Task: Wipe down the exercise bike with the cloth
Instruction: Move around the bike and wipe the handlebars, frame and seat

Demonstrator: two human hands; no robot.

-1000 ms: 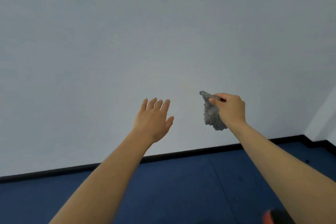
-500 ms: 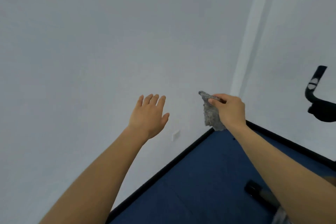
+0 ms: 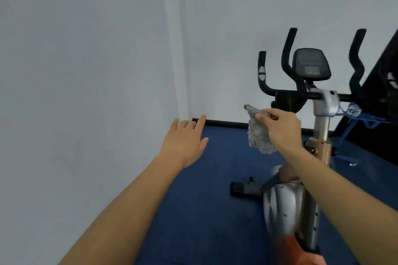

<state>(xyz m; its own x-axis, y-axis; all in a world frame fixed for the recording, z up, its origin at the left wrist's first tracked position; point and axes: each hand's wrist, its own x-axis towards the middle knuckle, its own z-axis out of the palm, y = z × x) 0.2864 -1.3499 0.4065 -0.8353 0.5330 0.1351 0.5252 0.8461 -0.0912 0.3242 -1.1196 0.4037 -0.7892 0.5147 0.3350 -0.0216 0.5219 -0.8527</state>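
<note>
The exercise bike (image 3: 286,202) stands at the right, with black handlebars (image 3: 288,64), a dark console (image 3: 311,64), a silver post and a silver and orange body. My right hand (image 3: 282,130) pinches a grey fluffy cloth (image 3: 257,132) by its top edge, so the cloth hangs in the air just below and left of the handlebars, apart from them. My left hand (image 3: 185,143) is held out flat to the left with straight fingers and holds nothing. My right forearm hides part of the bike's frame.
White walls meet in a corner (image 3: 178,49) ahead on the left. A blue floor (image 3: 204,189) with a black skirting strip runs along the walls. A large black object (image 3: 379,97) leans at the far right, with blue cords (image 3: 357,120) near it.
The view has swung to the right, from bare wall to the room's corner and now the whole front of the bike. Both hands keep their pose, the cloth still hanging from my right hand.
</note>
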